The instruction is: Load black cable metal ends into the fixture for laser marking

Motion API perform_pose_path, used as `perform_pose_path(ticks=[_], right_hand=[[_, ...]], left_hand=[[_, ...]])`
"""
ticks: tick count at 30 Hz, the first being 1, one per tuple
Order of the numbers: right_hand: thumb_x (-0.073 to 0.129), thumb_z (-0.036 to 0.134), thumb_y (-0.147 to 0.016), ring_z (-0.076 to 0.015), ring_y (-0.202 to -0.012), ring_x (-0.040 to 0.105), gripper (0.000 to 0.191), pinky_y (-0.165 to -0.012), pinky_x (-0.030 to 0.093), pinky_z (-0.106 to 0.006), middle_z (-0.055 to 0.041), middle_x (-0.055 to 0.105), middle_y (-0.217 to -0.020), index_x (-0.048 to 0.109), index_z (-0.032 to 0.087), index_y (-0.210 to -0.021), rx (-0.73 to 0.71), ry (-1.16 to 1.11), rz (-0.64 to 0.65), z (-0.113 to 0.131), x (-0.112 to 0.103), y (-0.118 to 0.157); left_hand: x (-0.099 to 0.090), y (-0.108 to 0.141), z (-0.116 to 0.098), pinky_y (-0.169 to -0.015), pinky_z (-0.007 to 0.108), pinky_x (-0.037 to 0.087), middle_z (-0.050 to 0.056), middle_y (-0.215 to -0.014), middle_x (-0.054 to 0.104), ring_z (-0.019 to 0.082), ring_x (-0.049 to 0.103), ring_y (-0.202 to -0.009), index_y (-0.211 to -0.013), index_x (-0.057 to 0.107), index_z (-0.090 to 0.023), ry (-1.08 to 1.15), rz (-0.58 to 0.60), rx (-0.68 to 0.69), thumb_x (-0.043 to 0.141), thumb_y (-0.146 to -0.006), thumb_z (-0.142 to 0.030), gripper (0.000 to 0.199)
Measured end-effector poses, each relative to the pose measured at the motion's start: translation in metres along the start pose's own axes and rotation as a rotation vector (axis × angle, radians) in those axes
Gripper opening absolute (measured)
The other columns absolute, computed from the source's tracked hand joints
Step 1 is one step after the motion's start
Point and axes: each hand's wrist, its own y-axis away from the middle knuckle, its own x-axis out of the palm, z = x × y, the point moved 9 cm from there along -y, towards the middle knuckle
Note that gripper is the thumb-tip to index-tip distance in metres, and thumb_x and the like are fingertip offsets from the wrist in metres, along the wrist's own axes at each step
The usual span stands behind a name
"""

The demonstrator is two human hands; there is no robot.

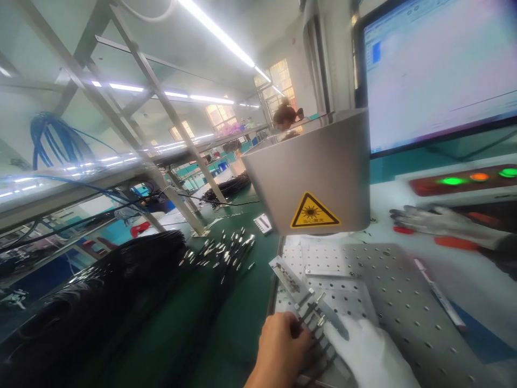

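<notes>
Fingers of our bare left hand [283, 345] curl in at the lower middle of the frame; on our gloved right hand [369, 350], finger and thumb look slightly parted at the jig [288, 277]. Plugs [321, 319] sit between the hands, up and right of the left fingertips, the glove nearer; their long axis seems to slant from lower left to upper right, across the jig. Blur and overlap mean we cannot tell whether either hand grips one. Farther off, the laser head [307, 172] hides the back of the plate [398, 280].
</notes>
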Motion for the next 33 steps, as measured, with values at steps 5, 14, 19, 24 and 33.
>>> perform_pose_path(ticks=[5, 14, 19, 24, 33], right_hand=[[0.046, 0.033, -0.097, -0.0208, -0.068, 0.067, 0.028, -0.059, 0.050, -0.027, -0.0064, 0.066, -0.078, 0.074, 0.028, -0.095, -0.124, 0.012, 0.088, 0.007, 0.000, -0.005], [0.044, 0.025, -0.097, -0.0220, -0.069, 0.066, 0.032, -0.063, 0.055, -0.031, -0.0091, 0.067, -0.078, 0.075, 0.027, -0.093, -0.087, 0.091, -0.017, 0.020, -0.028, 0.003], [0.045, 0.027, -0.094, -0.0265, -0.079, 0.067, 0.031, -0.071, 0.054, -0.035, -0.0128, 0.067, -0.082, 0.074, 0.022, -0.087, -0.003, -0.031, 0.091, 0.010, -0.005, -0.004], [0.037, 0.033, -0.096, -0.0244, -0.084, 0.067, 0.038, -0.071, 0.051, -0.031, -0.0125, 0.068, -0.089, 0.073, 0.021, -0.093, 0.038, -0.140, 0.271, 0.002, 0.014, -0.013], [0.034, 0.035, -0.095, -0.0241, -0.090, 0.066, 0.041, -0.074, 0.050, -0.032, -0.0111, 0.068, -0.097, 0.072, 0.023, -0.101, 0.040, -0.141, 0.207, 0.006, 0.000, -0.014]], left_hand=[[0.001, 0.001, 0.001, -0.055, 0.026, 0.025, -0.006, -0.055, 0.039, 0.011, 0.038, -0.059, -0.054, 0.039, -0.020, 0.050, 0.040, 0.000, 0.059, -0.074, -0.020, 0.028], [0.017, -0.003, -0.007, -0.055, 0.026, 0.023, -0.006, -0.057, 0.038, 0.011, 0.035, -0.059, -0.059, 0.042, -0.020, 0.062, 0.252, 0.136, 0.049, -0.083, -0.024, 0.025], [0.025, -0.009, -0.004, -0.057, 0.027, 0.023, -0.005, -0.059, 0.035, 0.012, 0.035, -0.061, -0.060, 0.041, -0.020, 0.053, 0.216, 0.106, 0.047, -0.083, -0.022, 0.025], [0.017, -0.003, -0.007, -0.061, 0.028, 0.023, -0.004, -0.060, 0.033, 0.013, 0.034, -0.063, -0.058, 0.040, -0.020, 0.012, 0.115, 0.084, 0.049, -0.083, -0.021, 0.026], [-0.014, -0.012, 0.000, -0.056, 0.025, 0.028, -0.004, -0.057, 0.048, 0.012, 0.041, -0.058, -0.063, 0.052, -0.019, 0.315, 0.007, 0.244, 0.059, -0.077, -0.031, 0.020]])
